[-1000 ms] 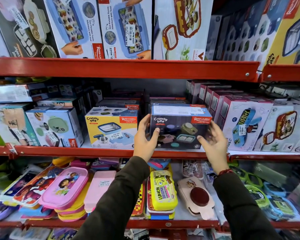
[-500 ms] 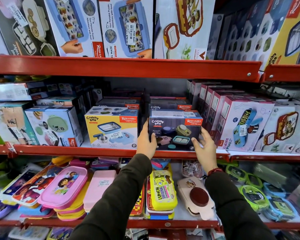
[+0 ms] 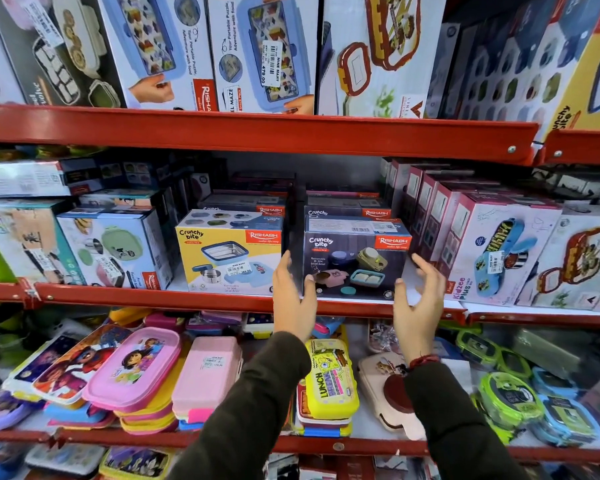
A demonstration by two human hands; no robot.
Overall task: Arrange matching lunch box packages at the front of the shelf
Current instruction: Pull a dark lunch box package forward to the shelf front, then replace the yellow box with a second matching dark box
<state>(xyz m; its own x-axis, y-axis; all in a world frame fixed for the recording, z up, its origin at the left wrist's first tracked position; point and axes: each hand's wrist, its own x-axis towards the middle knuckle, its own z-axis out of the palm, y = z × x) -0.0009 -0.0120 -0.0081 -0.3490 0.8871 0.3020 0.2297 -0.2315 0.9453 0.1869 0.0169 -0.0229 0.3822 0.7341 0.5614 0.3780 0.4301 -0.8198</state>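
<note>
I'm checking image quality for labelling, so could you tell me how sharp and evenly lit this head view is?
Head view: wide-angle bending bows the red shelf rail; the dark Crunchy Bite box reads sharp at centre; the right hand is slightly motion-blurred; box tops at the shelf's back sit in shadow.

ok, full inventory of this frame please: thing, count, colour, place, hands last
dark Crunchy Bite box: one at front, dark blue-grey, middle shelf centre, more behind it
yellow Crunchy Bite box: one, yellow and blue, just left of the dark one
green lunch box package: one, pale blue with green, middle shelf left
Kidzee Plus box: front of a row, white and pink, middle shelf right
blue maze boxes: two, top shelf
pink lunch boxes: a stack, bottom shelf left
yellow Lunch Break box: one, bottom shelf centre
shelf rails: red
left hand: open, thumb on the dark box's front left corner
right hand: open, off its right side
</note>
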